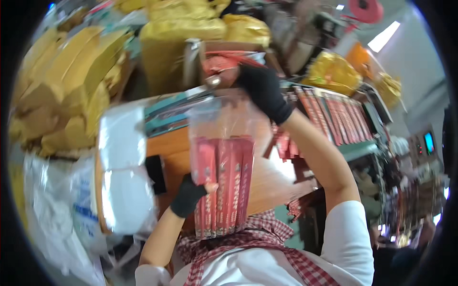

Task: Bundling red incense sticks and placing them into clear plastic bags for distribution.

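My left hand [190, 196], in a black fingerless glove, grips the lower left side of a clear plastic bag [223, 114]. Several slim red packs [224, 190] stand side by side in the bag, its upper part loose above them. My right hand [261, 90], also gloved in black, is stretched out beyond the bag's top, at the edge of an open cardboard box [267, 51] with red items [222, 63] in it. Motion blurs its fingers, so whether they hold anything is unclear.
A wooden table [179, 148] lies under the bag, with stacked clear plastic sleeves [126, 186] at its left. A row of red packs [334, 117] stands at the right. Yellow sacks [181, 33] fill the back, and brown-yellow sacks [67, 81] the far left.
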{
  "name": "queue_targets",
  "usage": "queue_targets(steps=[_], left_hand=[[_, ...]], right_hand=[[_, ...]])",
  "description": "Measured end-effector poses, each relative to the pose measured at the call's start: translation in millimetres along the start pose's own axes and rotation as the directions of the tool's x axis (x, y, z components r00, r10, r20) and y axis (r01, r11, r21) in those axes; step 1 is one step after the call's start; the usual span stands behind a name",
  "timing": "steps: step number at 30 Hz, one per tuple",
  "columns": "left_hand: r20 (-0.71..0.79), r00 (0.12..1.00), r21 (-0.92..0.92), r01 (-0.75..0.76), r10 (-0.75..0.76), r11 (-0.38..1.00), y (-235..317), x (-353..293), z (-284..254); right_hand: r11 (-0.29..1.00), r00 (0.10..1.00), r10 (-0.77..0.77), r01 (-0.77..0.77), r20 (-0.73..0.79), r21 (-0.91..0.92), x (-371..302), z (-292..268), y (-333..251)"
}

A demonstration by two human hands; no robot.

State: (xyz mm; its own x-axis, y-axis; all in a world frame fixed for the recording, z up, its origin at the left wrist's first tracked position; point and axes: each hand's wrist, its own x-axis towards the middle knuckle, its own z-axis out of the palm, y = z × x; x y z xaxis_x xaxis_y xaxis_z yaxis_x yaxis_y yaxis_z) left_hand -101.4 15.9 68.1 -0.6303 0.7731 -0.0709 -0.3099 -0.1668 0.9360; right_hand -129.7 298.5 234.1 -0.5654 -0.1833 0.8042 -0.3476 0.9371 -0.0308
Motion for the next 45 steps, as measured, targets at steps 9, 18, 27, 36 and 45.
queue_targets(steps=[9,18,27,36,45], left_hand=[[-0.023,0.957,-0.261,0.273,-0.289,0.926,-27,18,-33],[-0.075,0.958,-0.597,0.179,-0.276,0.782,-42,74,-108],[-0.185,0.926,-0.564,0.175,-0.330,0.807,-54,68,-132],[-0.285,0.941,-0.579,-0.017,-0.183,0.815,-84,14,-107],[-0.330,0.944,-0.084,-0.035,0.005,0.996,-50,-27,-65]], right_hand=[[0.794,0.691,0.596,-0.584,0.409,-0.171,-21,150,25],[0.972,0.946,0.231,-0.215,0.227,-0.091,42,136,-24],[0.875,0.877,0.480,-0.476,0.022,-0.090,-103,226,23],[0.824,0.825,0.546,-0.560,0.150,0.082,-115,205,17],[-0.279,0.417,0.453,-0.773,0.788,0.569,-230,134,-162]])
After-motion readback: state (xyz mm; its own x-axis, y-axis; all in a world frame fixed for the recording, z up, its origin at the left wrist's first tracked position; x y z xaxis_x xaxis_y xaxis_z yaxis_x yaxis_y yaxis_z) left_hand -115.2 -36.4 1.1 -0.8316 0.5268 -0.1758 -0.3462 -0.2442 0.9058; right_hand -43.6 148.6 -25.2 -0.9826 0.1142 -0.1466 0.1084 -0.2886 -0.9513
